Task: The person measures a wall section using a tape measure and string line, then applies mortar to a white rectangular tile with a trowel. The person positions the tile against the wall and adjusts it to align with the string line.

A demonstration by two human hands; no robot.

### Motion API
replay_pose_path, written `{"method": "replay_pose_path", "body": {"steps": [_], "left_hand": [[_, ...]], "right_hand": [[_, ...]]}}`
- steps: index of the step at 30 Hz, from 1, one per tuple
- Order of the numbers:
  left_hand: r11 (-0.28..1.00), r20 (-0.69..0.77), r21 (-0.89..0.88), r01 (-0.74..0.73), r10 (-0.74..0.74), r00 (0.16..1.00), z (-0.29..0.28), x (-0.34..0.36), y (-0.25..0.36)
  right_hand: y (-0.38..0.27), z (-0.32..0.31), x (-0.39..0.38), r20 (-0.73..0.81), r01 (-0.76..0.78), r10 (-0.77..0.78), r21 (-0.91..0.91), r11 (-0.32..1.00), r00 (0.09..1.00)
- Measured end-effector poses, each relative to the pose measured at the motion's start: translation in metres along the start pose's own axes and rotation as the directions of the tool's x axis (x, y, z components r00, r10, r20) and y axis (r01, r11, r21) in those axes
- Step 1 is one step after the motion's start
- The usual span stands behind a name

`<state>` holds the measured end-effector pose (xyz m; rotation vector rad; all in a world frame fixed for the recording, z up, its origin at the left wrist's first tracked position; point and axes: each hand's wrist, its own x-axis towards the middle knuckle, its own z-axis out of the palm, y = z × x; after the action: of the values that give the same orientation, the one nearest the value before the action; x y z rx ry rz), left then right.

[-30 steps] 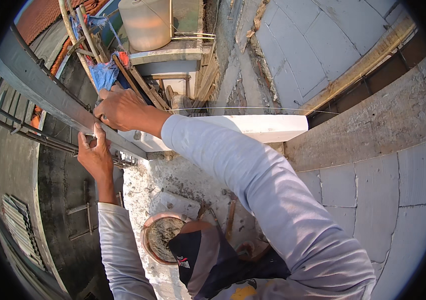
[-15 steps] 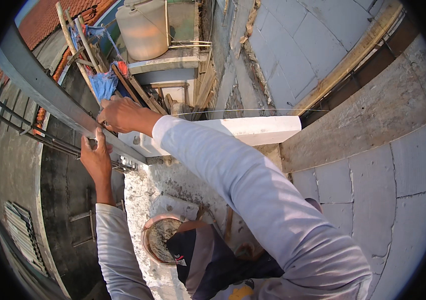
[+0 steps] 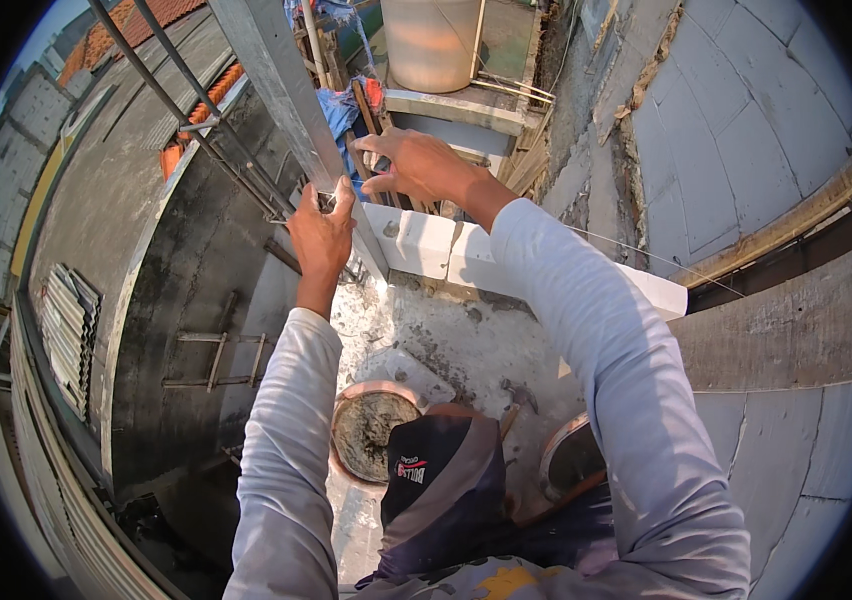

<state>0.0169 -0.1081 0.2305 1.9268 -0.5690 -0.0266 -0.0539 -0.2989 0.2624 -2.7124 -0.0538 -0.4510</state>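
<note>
A grey metal post [image 3: 291, 95] slants down from the top to a row of white blocks [image 3: 421, 240]. My left hand [image 3: 321, 245] is closed around the post, thumb on its right edge and fingers on its left side. A thin string [image 3: 646, 251] stretches from the right toward the post, partly behind my right arm; a bit of it shows by my left thumb. My right hand [image 3: 431, 172] is just right of the post, index finger and thumb apart. I cannot see anything held in it.
Steel bars [image 3: 201, 115] stand left of the post. Near my knee a round tub of wet mortar [image 3: 371, 432] sits on the splattered ledge, with another container [image 3: 566, 455] to its right. A drop lies left, down to corrugated sheets [image 3: 71, 335]. A block wall [image 3: 736, 130] rises at right.
The view has swung left, so the post and hands appear farther right. My right hand has come off the post, its fingers spreading. My left hand stays at the post.
</note>
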Motion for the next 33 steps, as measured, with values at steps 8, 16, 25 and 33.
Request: {"method": "replay_pose_path", "body": {"steps": [8,16,25,33], "left_hand": [[0.991,-0.159,0.122,-0.059,0.078,0.984,-0.018,-0.032,-0.004],[0.812,0.445,-0.506,0.289,-0.041,0.895,-0.015,-0.123,0.021],[0.902,0.463,-0.181,-0.392,0.429,0.776,-0.007,-0.127,-0.036],[0.983,0.129,0.02,-0.183,0.179,0.975,0.055,-0.084,-0.131]], "right_hand": [[-0.061,-0.052,-0.054,0.004,-0.081,0.082,-0.062,0.995,0.997],[-0.102,-0.043,-0.12,0.145,0.27,-0.229,-0.434,0.859,0.963],[-0.073,-0.127,-0.111,0.393,0.431,-0.195,-0.707,0.561,0.899],[-0.107,-0.241,-0.031,0.252,0.336,-0.323,-0.911,0.238,0.912]]}}
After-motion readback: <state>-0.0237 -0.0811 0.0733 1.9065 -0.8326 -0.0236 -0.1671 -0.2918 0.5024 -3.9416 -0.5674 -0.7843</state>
